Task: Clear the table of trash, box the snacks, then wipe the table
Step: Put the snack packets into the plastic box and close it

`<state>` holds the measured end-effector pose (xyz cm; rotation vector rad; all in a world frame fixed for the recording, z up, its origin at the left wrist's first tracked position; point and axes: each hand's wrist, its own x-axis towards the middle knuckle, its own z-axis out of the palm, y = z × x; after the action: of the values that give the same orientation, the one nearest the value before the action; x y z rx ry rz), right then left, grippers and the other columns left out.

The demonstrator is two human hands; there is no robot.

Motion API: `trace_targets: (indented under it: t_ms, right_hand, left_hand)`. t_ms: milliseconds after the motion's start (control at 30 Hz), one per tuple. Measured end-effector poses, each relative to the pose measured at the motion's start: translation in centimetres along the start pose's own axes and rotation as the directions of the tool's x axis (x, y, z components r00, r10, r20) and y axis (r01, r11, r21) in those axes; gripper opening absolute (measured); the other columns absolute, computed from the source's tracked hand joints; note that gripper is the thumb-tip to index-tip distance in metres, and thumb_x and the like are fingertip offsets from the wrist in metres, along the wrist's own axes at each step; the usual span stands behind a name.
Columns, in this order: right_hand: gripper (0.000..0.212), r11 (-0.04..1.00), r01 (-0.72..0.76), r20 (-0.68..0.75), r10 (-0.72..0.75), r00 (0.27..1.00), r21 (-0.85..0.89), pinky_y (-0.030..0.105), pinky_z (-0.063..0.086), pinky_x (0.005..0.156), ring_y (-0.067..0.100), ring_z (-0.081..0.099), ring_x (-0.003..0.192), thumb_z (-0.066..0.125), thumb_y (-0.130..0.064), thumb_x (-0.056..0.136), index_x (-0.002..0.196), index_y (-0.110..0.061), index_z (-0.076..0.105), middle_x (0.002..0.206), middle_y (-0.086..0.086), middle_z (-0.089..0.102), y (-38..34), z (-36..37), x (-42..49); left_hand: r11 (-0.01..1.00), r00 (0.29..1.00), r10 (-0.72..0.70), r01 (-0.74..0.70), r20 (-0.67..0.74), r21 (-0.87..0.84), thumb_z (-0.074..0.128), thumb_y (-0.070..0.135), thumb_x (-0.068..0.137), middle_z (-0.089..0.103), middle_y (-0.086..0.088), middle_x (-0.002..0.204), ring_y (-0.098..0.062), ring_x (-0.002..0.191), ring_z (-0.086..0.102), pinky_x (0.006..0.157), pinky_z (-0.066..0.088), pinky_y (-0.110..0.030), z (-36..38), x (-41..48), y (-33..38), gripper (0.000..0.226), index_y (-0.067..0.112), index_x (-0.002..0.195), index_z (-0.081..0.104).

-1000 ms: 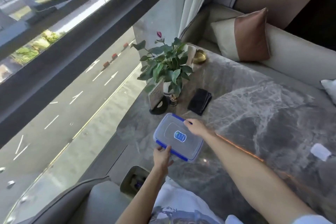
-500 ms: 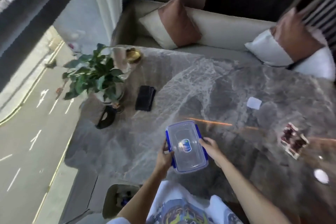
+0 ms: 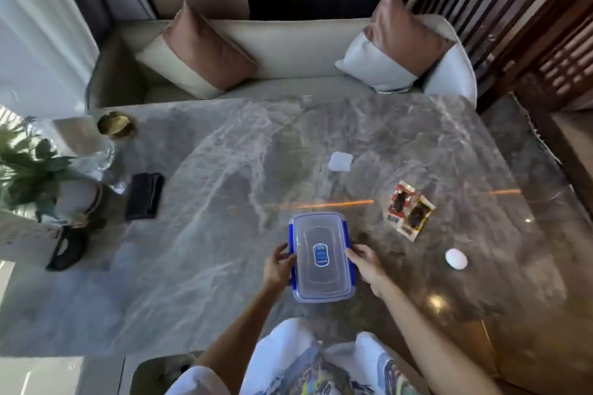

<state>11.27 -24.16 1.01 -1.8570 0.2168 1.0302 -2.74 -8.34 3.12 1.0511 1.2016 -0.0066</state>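
A clear plastic box (image 3: 321, 256) with a lid and blue clips sits lengthwise in front of me on the grey marble table (image 3: 208, 266). My left hand (image 3: 278, 268) grips its left side and my right hand (image 3: 365, 268) grips its right side. Two snack packets (image 3: 409, 214) lie side by side to the right of the box. A flat white piece of paper (image 3: 340, 161) lies farther back. A small crumpled white ball (image 3: 456, 259) rests at the right. A folded dark cloth (image 3: 144, 196) lies at the left.
A potted plant (image 3: 35, 176) and a black object (image 3: 67, 248) stand at the table's left edge, with a gold dish (image 3: 116, 125) behind them. A sofa with two cushions (image 3: 199, 51) runs along the far side. A bin (image 3: 160, 372) sits below the near-left edge.
The view has swung right from the window to the whole table. Both hands have carried the box from near the plant to the middle of the table's near edge and turned it lengthwise.
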Motion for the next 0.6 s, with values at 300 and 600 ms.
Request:
trace_targets:
  t_ms: [300,600]
  right_hand:
    - [0.046,0.999,0.025,0.012,-0.025,1.000,0.047,0.026,0.050,0.079,0.019,0.063,0.098,0.064,-0.026,0.092,0.131,-0.004,0.054,0.124,0.015,0.064,1.8,-1.3,0.6]
    - [0.036,0.996,0.057,-0.165,-0.045,0.985,0.066,0.029,0.047,0.068,0.020,0.059,0.073,0.042,-0.023,0.102,0.108,0.004,0.065,0.095,0.022,0.068,2.9,2.1,0.3]
  left_hand:
    - [0.996,0.996,0.025,-0.032,-0.088,-0.080,0.057,0.005,0.095,0.060,-0.025,0.129,-0.018,0.080,0.065,0.072,0.057,-0.036,2.4,0.6,-2.5,0.042,-0.001,0.136,0.049]
    - [0.973,0.980,0.010,-0.055,-0.197,-0.224,0.047,0.007,0.099,0.065,-0.024,0.123,-0.022,0.103,0.058,0.105,0.046,-0.052,3.4,0.7,-4.6,0.033,-0.003,0.128,0.059]
